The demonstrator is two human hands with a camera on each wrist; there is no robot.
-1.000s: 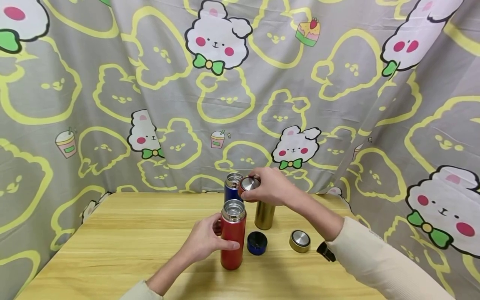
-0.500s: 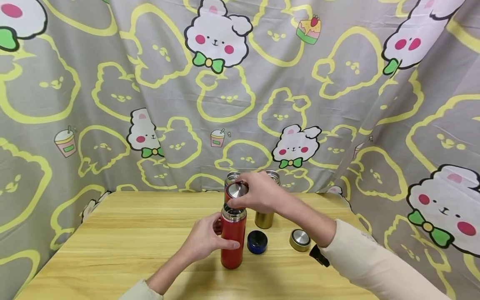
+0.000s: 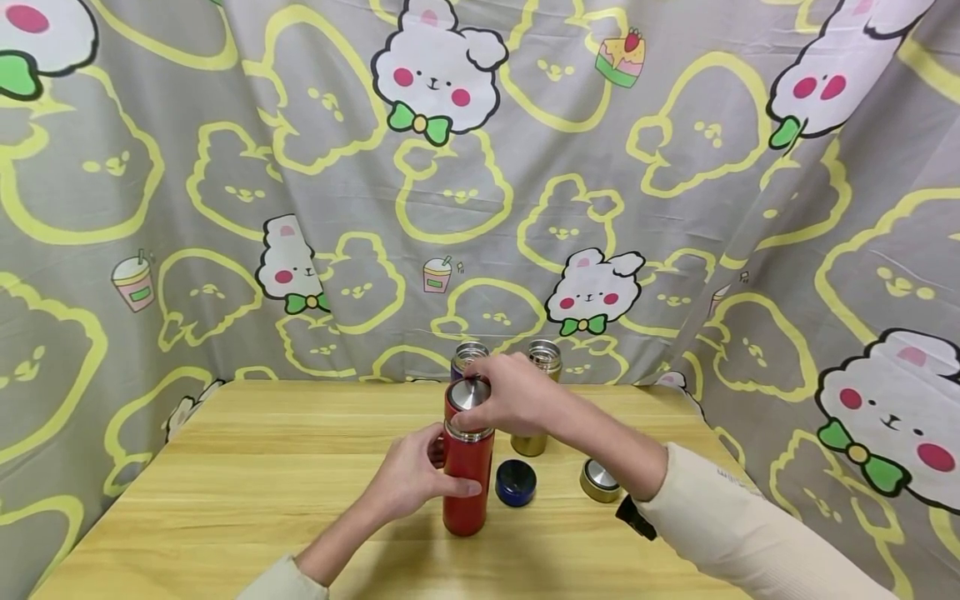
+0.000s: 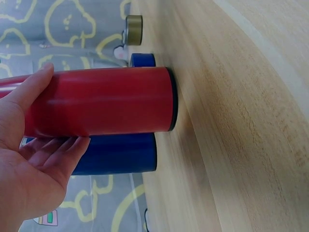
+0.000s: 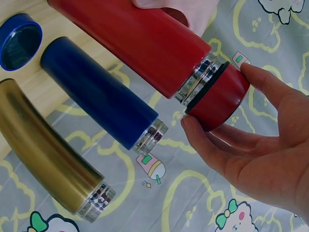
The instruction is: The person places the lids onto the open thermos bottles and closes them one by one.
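Observation:
A red thermos flask [image 3: 465, 500] stands upright on the wooden table, its side gripped by my left hand [image 3: 408, 477] with the thumb across the front. My right hand [image 3: 517, 396] pinches the red lid [image 5: 219, 99] by its edge, right at the flask's mouth. In the right wrist view part of the metal neck [image 5: 200, 77] still shows below the lid, which sits slightly tilted. Behind stand a blue flask [image 5: 99, 92] and a gold flask [image 5: 50, 150], both without lids. To the right of the red flask lies the blue lid [image 3: 516, 483].
The gold lid [image 3: 600, 481] lies on the table [image 3: 247, 492] near my right forearm, silver top up. A patterned grey curtain [image 3: 337, 208] hangs behind the table's far edge. A black object [image 3: 636, 518] shows at my right wrist.
My right hand has brought the red lid leftward and down from beside the blue flask onto the red flask's mouth. The left hand keeps its grip in place.

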